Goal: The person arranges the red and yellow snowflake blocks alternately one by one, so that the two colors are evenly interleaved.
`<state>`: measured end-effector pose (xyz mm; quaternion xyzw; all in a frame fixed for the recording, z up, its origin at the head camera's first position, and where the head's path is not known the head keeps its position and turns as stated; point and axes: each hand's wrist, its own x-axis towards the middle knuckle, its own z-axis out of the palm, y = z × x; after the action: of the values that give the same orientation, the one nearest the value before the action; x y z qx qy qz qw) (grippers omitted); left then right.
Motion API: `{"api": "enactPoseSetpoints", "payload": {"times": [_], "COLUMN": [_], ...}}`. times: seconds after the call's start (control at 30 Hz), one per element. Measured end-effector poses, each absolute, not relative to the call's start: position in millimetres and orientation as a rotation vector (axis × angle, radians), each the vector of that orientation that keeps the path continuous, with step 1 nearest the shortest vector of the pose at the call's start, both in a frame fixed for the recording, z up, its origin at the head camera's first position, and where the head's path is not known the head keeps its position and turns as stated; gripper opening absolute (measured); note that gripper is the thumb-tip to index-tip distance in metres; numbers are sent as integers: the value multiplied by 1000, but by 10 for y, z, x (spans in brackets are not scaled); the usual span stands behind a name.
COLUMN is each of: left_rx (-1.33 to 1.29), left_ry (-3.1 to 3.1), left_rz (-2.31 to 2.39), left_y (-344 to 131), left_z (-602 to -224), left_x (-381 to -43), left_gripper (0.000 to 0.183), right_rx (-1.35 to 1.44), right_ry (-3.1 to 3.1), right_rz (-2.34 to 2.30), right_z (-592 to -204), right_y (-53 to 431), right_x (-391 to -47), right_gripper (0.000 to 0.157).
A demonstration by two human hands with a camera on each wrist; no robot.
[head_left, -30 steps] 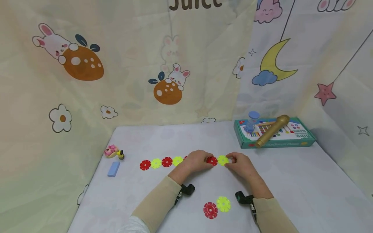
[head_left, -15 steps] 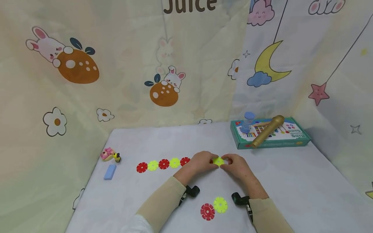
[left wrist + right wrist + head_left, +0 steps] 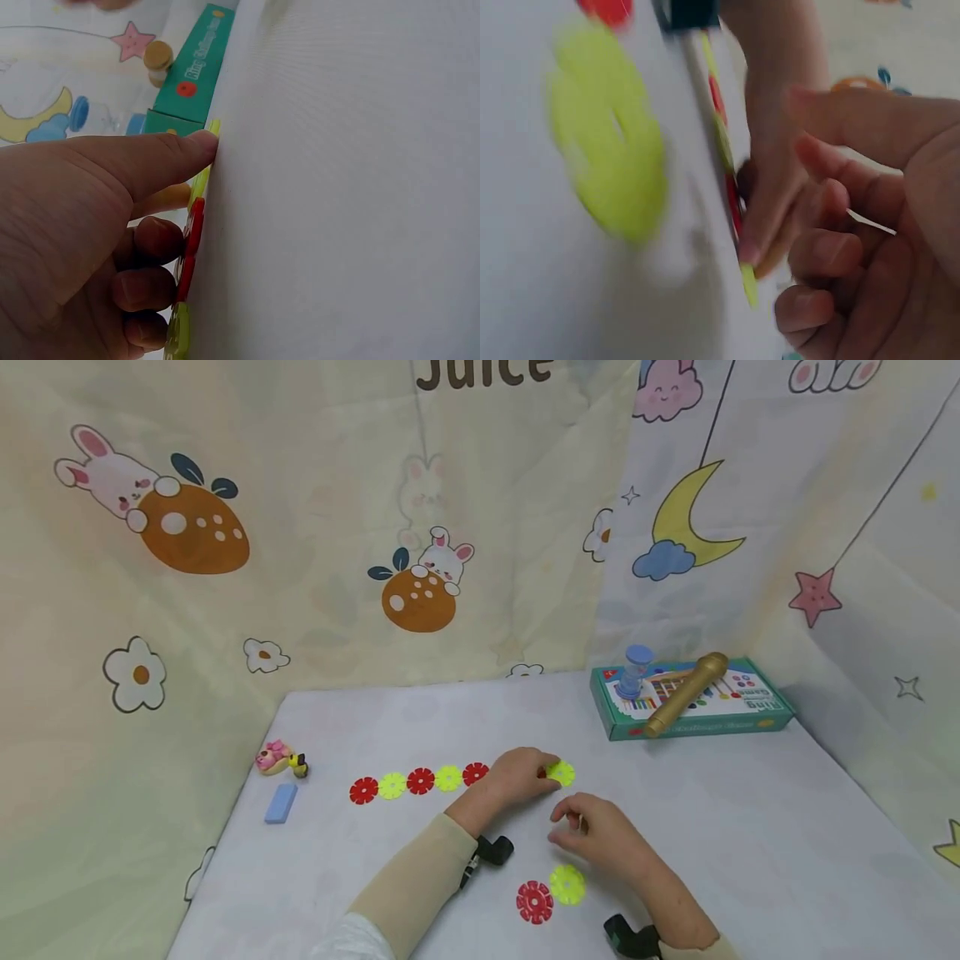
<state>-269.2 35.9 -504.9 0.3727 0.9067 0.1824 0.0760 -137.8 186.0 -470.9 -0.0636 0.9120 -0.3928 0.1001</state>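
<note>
A row of interlocking plastic flower discs, red (image 3: 420,781) and yellow-green (image 3: 392,786) in turn, lies across the white table. My left hand (image 3: 517,774) covers part of the row. It pinches the yellow-green disc (image 3: 562,772) at the right end between thumb (image 3: 184,154) and fingers, clearer in the left wrist view. My right hand (image 3: 600,833) holds nothing, its fingers loosely bent above the table. Just below it, a loose yellow-green disc (image 3: 567,885) lies beside a loose red disc (image 3: 535,902); in the right wrist view the yellow-green disc (image 3: 611,131) is blurred.
At the back right a green game box (image 3: 697,727) carries a gold microphone-shaped stick (image 3: 686,695) and a blue sand timer (image 3: 634,672). On the left edge stand a pink and yellow toy figure (image 3: 277,757) and a blue block (image 3: 281,803).
My right hand has let go of the row's end and drawn back toward the loose discs. My left hand stays at the row. The head view has shifted slightly.
</note>
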Motion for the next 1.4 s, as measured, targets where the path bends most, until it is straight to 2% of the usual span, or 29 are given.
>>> {"api": "enactPoseSetpoints", "payload": {"times": [0.23,0.5,0.6,0.83,0.9,1.1,1.27,1.4], "left_rx": [1087,1087,1089,1099,1093,1069,1074,1054], "left_ry": [2716,2722,2715,2718,2717,2708,2704,2713], "left_rz": [592,571,571,584,596,598,580,575], "left_y": [355,354,355,352,354,350,357,353], "left_z": [-5060,-5025,-5019,-5005,-5001,-5009,-5014,-5001], "left_x": [-2676,-2657,-2650,-2648,-2650,-2671,-2673,-2661], "left_gripper": [46,46,46,45,45,46,46,46], "right_rx": [-502,-475,-459,-473,-440,-337,-238,-69], "right_ry": [2577,2555,2522,2415,2364,2275,2506,2723], "right_rz": [-916,-853,-911,-1204,-1275,-1425,-1371,-1230], "right_z": [-4776,-4780,-4784,-4753,-4699,-4435,-4279,-4391], "right_y": [1583,1533,1521,1561,1608,1862,2162,2346], "right_x": [-1020,-1004,-998,-1004,-1035,-1236,-1527,-1794], "right_gripper": [38,46,42,20,24,49,55,55]}}
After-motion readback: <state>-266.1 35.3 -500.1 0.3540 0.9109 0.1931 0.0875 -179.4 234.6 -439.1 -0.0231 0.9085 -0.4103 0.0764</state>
